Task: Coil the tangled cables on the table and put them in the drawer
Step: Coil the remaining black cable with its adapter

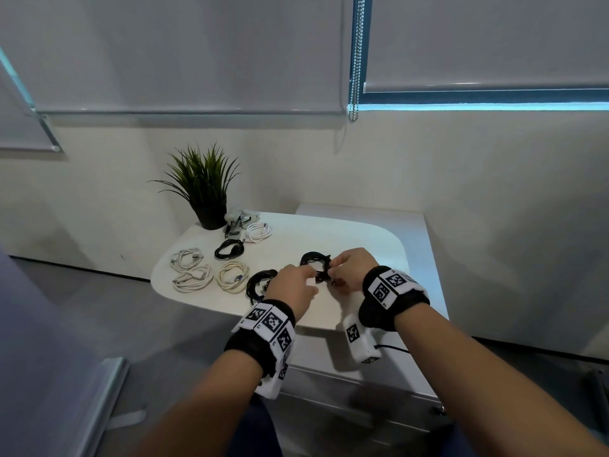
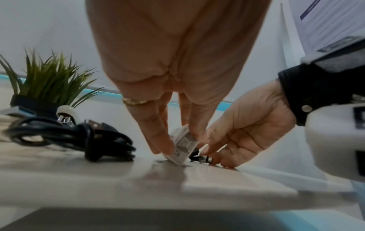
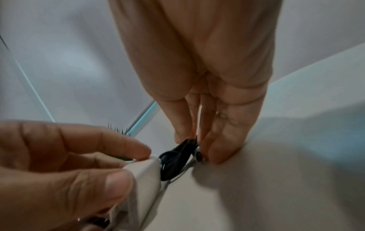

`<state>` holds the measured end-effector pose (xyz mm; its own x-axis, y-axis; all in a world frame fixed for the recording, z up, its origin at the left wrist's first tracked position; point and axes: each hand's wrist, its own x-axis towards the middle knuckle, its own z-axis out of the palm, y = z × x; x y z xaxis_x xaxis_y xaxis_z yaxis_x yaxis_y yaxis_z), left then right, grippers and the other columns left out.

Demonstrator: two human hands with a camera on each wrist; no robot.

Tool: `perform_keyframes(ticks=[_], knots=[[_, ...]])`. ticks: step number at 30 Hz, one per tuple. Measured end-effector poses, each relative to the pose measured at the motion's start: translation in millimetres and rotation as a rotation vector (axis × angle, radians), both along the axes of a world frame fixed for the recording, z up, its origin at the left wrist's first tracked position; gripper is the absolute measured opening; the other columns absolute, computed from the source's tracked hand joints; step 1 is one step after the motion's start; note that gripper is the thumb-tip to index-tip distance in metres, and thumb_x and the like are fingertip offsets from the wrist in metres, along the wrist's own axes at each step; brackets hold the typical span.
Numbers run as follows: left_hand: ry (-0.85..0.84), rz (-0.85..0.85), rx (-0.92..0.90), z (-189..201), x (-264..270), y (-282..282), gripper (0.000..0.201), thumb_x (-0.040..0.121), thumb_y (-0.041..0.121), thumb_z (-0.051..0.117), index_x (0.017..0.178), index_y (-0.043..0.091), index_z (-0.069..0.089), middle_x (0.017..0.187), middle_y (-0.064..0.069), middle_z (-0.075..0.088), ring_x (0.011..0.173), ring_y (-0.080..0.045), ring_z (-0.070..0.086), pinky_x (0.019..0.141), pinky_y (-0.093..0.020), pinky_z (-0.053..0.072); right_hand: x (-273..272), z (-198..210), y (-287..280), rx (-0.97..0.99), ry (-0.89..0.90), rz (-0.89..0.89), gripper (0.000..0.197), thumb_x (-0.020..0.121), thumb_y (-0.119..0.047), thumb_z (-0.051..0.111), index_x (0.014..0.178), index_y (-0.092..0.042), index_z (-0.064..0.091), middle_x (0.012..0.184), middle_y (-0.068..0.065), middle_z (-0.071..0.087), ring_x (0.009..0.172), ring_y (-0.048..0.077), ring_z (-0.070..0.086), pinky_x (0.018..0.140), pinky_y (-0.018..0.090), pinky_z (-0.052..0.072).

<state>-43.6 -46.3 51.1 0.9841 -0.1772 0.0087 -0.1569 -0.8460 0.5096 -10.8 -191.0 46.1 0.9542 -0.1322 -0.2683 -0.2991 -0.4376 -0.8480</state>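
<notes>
Cable coil at two o'clock: my left hand pinches its white tag, my right hand pinches the strands; I should wrap snugly.

Office-like room: roller blinds over windows, white table, potted plant, grey drawer unit.

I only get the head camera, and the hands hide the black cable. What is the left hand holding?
Observer: The left hand pinches a white printed tag at the cable.
Operator: And the right hand?
Observer: The right hand pinches the cable's bundled strands just past the tag.
Operator: Is there a plug?
Observer: Yes, a metal plug shows at the right fingertips, down by the table.
</notes>
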Motion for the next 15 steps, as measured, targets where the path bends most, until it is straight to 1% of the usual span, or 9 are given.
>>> perform_keyframes(ticks=[2,3,5,6,7,9,11,13,15], knots=[[0.02,-0.02,-0.017,-0.2,-4.1,3.2,0.036,0.089,0.018,0.057,0.125,0.016,0.058,0.117,-0.011,0.063,0.108,-0.025,0.058,0.09,-0.031,0.046,-2.0,3.7,3.4,0.004,0.013,0.069,0.016,0.085,-0.004,0.061,0.078,-0.016,0.069,0.084,0.013,0.066,0.077,0.026,0.06,0.078,0.041,0.055],[0.028,-0.035,-0.029,0.2,-7.0,5.4,0.035,0.089,0.018,0.056,0.124,0.015,0.059,0.112,-0.01,0.065,0.105,-0.024,0.059,0.088,-0.029,0.046,-2.5,5.3,6.5,-0.007,0.021,0.113,0.017,0.087,-0.005,0.057,0.086,-0.014,0.071,0.086,0.012,0.066,0.077,0.026,0.058,0.075,0.039,0.054],[0.051,-0.071,-0.047,2.4,-11.5,9.4,0.032,0.089,0.018,0.055,0.12,0.011,0.06,0.106,-0.012,0.066,0.1,-0.026,0.06,0.083,-0.029,0.045,-1.7,8.8,14.0,-0.039,0.046,0.209,0.025,0.09,-0.006,0.051,0.106,-0.014,0.07,0.085,0.006,0.064,0.079,0.026,0.056,0.067,0.035,0.051],[0.07,-0.09,-0.034,4.3,-12.2,10.7,0.029,0.089,0.016,0.054,0.116,0.008,0.06,0.105,-0.014,0.064,0.1,-0.029,0.059,0.08,-0.029,0.044,-0.5,10.9,17.9,-0.069,0.064,0.256,0.03,0.091,-0.006,0.049,0.112,-0.014,0.067,0.084,0.003,0.063,0.081,0.025,0.056,0.067,0.033,0.051],[0.092,-0.105,-0.004,6.5,-11.1,11.3,0.027,0.088,0.012,0.052,0.113,0.007,0.06,0.105,-0.016,0.063,0.1,-0.03,0.058,0.079,-0.03,0.044,1.3,14.3,22.2,-0.105,0.083,0.298,0.033,0.091,-0.004,0.047,0.116,-0.014,0.066,0.088,0.003,0.063,0.084,0.026,0.057,0.07,0.034,0.053],[0.11,-0.122,0.078,11.3,-3.8,12.1,0.025,0.087,0.008,0.049,0.11,0.005,0.059,0.109,-0.015,0.061,0.101,-0.03,0.057,0.079,-0.031,0.046,9.2,18.9,29.3,-0.181,0.103,0.35,0.035,0.091,-0.004,0.046,0.12,-0.011,0.062,0.111,0.01,0.064,0.092,0.026,0.059,0.08,0.036,0.055],[0.103,-0.117,0.158,18.1,6.6,14.1,0.024,0.087,0.007,0.048,0.109,0.005,0.058,0.114,-0.015,0.06,0.105,-0.029,0.056,0.077,-0.028,0.042,18.1,23.7,34.6,-0.201,0.122,0.362,0.036,0.091,-0.009,0.048,0.125,-0.007,0.057,0.127,0.014,0.058,0.093,0.022,0.056,0.079,0.033,0.051],[0.074,-0.116,0.195,25.5,17.0,20.1,0.027,0.089,0.009,0.049,0.114,0.005,0.059,0.119,-0.015,0.06,0.11,-0.028,0.055,0.08,-0.027,0.04,28.6,26.7,39.2,-0.249,0.128,0.395,0.039,0.09,-0.011,0.048,0.128,-0.005,0.054,0.131,0.014,0.056,0.101,0.023,0.058,0.084,0.032,0.05],[0.052,-0.08,0.17,33.0,25.2,32.2,0.036,0.089,0.015,0.053,0.124,0.008,0.056,0.126,-0.012,0.058,0.116,-0.026,0.053,0.09,-0.027,0.041,38.8,28.1,43.8,-0.326,0.145,0.457,0.039,0.087,-0.011,0.053,0.127,-0.006,0.056,0.129,0.012,0.057,0.115,0.028,0.056,0.093,0.035,0.049]])
